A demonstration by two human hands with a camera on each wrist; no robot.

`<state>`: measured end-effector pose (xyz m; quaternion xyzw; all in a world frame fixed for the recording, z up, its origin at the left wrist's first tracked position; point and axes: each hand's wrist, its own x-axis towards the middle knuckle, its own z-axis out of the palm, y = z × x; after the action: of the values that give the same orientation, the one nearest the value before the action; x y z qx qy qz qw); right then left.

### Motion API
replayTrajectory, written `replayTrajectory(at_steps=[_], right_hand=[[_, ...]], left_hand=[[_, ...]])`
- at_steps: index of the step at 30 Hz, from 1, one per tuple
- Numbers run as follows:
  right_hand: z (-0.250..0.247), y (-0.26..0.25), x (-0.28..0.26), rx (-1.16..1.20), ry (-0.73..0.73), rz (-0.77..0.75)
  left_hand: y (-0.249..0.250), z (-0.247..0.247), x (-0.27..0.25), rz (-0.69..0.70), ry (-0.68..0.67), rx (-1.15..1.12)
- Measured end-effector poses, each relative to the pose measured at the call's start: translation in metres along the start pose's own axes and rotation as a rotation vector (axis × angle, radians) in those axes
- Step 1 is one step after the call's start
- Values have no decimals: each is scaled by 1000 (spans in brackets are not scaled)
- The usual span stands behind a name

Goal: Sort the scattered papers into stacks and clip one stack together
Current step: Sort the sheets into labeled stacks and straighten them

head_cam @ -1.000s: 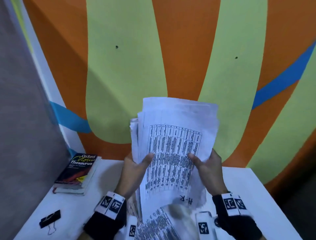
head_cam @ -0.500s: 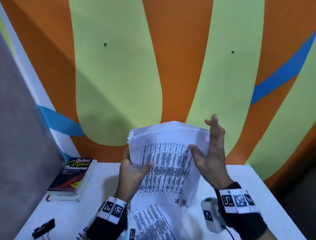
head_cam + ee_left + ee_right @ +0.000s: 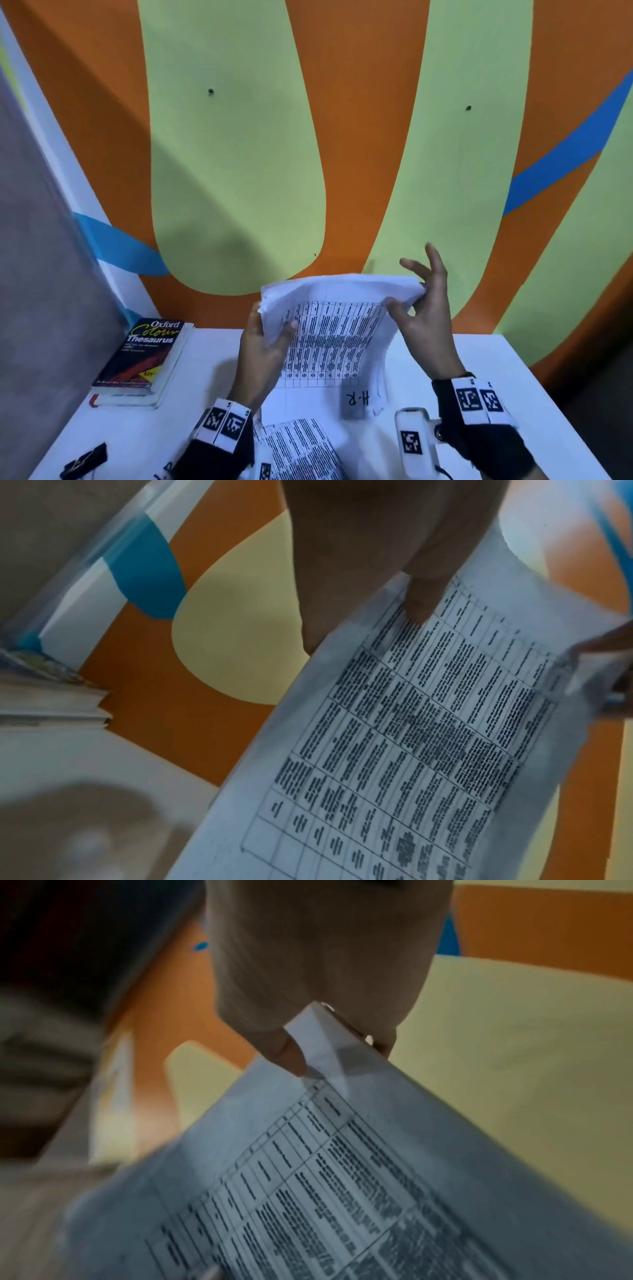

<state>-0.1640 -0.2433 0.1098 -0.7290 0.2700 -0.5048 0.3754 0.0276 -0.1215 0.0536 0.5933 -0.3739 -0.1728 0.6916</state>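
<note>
A stack of white papers [image 3: 335, 335] printed with a table stands on its lower edge on the white table [image 3: 513, 383], with "H-R" handwritten near the bottom. My left hand [image 3: 263, 346] grips its left edge, thumb on the front sheet [image 3: 428, 723]. My right hand [image 3: 421, 308] pinches the top right corner [image 3: 322, 1042] between thumb and forefinger, the other fingers spread upward. More printed sheets [image 3: 298, 448] lie flat near the front edge. A black binder clip [image 3: 84, 460] rests at the front left.
A thick Oxford Colour Thesaurus [image 3: 144, 359] lies at the back left of the table. The orange, green and blue painted wall [image 3: 239, 171] rises right behind the table. A grey panel [image 3: 41, 274] closes the left side.
The stack has come down from held high to standing lower on the table. My right hand moved from its lower right edge up to the top right corner.
</note>
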Motion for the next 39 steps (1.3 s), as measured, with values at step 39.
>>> replayTrajectory(at_steps=[39], right_hand=[[57,43,1,-257,-94,359]], left_hand=[[-17,-7,27,-185,-15,218]])
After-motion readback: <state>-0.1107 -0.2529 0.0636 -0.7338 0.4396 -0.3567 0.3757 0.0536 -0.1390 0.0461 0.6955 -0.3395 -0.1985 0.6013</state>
